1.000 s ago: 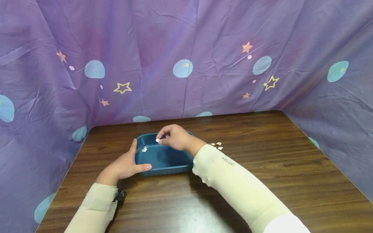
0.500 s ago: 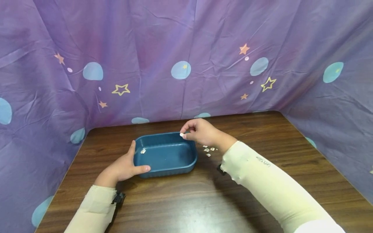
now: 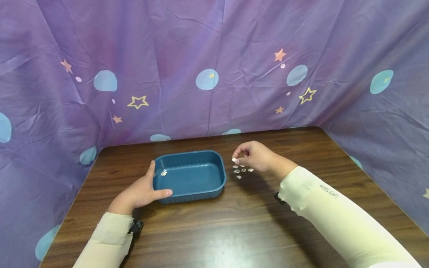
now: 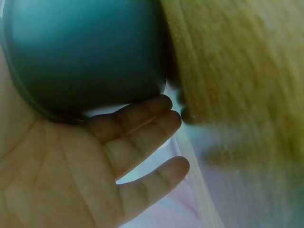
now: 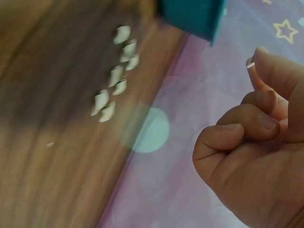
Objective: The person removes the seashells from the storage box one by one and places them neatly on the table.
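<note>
A blue rectangular dish (image 3: 190, 175) stands on the table with one small off-white, shell-like piece (image 3: 164, 173) lying inside its left end. My left hand (image 3: 142, 191) rests around the dish's left end, thumb along the near rim. From its wrist, the fingers (image 4: 142, 145) look nearly straight against the outer wall. My right hand (image 3: 256, 156) is raised right of the dish, pinching a small white piece (image 3: 234, 159) between thumb and index finger. Several similar shell-like pieces (image 5: 116, 75) lie loosely grouped on the table below it.
The brown wood-grain table (image 3: 187, 234) reaches back to a purple curtain (image 3: 174, 74) printed with stars and blue ovals. The curtain also hangs along both sides. A tiny pale crumb (image 5: 50, 144) lies apart from the group.
My right hand has moved right, from over the dish to beside the scattered pieces, keeping the small white piece pinched. My left hand stays on the dish.
</note>
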### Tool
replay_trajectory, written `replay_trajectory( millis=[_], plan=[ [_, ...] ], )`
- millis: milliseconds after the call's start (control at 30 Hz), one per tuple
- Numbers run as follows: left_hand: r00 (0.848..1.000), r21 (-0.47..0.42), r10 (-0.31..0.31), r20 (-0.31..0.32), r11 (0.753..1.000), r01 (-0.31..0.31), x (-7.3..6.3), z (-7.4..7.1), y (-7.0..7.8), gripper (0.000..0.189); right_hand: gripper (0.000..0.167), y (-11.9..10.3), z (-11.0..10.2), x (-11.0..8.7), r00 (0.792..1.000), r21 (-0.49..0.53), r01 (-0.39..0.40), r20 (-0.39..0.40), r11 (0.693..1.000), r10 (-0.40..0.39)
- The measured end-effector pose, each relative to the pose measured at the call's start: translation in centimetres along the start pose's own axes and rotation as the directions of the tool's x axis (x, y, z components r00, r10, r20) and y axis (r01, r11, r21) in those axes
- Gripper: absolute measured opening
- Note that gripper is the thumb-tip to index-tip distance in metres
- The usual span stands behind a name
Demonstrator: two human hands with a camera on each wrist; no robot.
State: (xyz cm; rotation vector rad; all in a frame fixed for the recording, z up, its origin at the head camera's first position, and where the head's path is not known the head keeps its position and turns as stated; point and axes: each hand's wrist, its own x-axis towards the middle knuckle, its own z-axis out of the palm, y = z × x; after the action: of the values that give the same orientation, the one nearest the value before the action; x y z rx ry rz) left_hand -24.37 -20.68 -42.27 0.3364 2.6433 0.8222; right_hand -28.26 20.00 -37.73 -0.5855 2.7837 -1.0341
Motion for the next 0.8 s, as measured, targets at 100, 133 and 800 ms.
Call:
replay_trajectory(
  millis=[100,133,800],
  plan=[
    [1.0,-0.005,-0.003,-0.002,1.0,0.003,0.1,0.1,-0.1,0.135,0.006,1.1,0.2,-0.4,1.0,-0.03,-0.012,0.016,0.999,0.013],
    [1.0,-0.005,-0.004,-0.001,1.0,0.004,0.1,0.1,-0.1,0.135,0.006,1.5,0.3,-0.6,1.0,-0.038,-0.017,0.018,0.999,0.018],
    [1.0,-0.007,0.01,-0.001,1.0,-0.01,0.0,0.0,0.0,0.135,0.009,5.1,2.8,-1.3,0.997,-0.278,-0.029,0.059,0.96,0.048]
  ],
)
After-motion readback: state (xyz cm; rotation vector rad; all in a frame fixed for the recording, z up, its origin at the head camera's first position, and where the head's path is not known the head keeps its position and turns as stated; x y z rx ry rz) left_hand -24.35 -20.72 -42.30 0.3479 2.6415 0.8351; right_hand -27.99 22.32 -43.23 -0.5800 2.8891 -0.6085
